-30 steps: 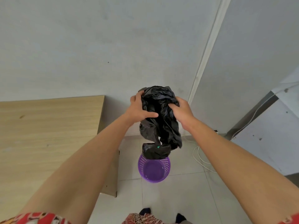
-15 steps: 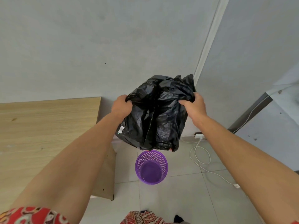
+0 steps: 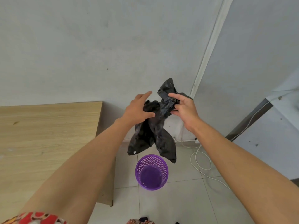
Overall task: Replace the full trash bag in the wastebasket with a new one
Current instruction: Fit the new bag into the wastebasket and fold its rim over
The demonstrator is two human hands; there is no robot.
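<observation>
A thin, crinkled black trash bag (image 3: 155,126) of glossy film hangs bunched between both raised hands, its plastic twisted into a rope-like wad at the top and splitting lower down into two limp, rounded lobes. The left hand (image 3: 137,109) holds the wad from its side, thumb pressed across the front of the plastic, while the index finger sticks out straight above it. The right hand (image 3: 184,107) pinches the bag's upper part with its middle fingers curled into the folds; its index finger and thumb stand out looser. A pointed flap of bag sticks up past the right hand's fingers.

Directly below the grip, well apart from the hanging lobes, a round purple wastebasket (image 3: 151,172) of perforated plastic mesh stands upright on pale glossy floor tiles (image 3: 178,204). No liner shows inside it.

Left of the left forearm lies a light wood-grain tabletop (image 3: 48,135). Beneath the right forearm a white cable (image 3: 200,160) loops over the floor. How the bag's mouth lies is hidden in the folds, and motion blur softens the plastic near the fingers.
</observation>
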